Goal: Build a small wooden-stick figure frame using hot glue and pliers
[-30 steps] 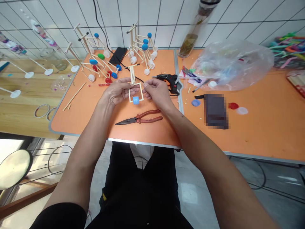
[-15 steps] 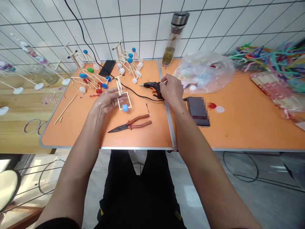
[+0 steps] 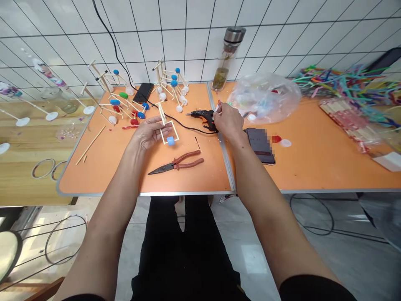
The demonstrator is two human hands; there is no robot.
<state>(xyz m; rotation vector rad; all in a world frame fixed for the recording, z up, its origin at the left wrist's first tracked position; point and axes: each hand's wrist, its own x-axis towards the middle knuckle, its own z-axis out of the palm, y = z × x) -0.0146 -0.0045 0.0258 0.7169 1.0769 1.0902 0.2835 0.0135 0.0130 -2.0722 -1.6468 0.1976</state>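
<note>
My left hand (image 3: pixel 151 133) has its fingers closed on a small stick frame (image 3: pixel 177 133) of pale wooden sticks, tilted above the table. A light-blue bead-like piece (image 3: pixel 171 141) sits on the frame's lower bar. My right hand (image 3: pixel 229 121) is pinched at the back end of a black glue gun (image 3: pixel 203 114) with an orange trigger. A whitish bit and a reddish tip show at those fingertips, but what they grip is mostly hidden. Below the two hands lie long-nose pliers (image 3: pixel 177 164) with red-brown handles, jaws pointing left.
Several stick models with coloured discs (image 3: pixel 123 95) stand at the back left, near a black phone (image 3: pixel 143 92). A tea bottle (image 3: pixel 224 62), a plastic bag (image 3: pixel 266 98) and another phone (image 3: pixel 260 145) are to the right. The gun's black cable (image 3: pixel 180 124) crosses the table.
The view has shifted slightly, moving the table's contents a little in the picture. Both hands keep nearly the same places; a reddish tip now shows above my right fingertips.
</note>
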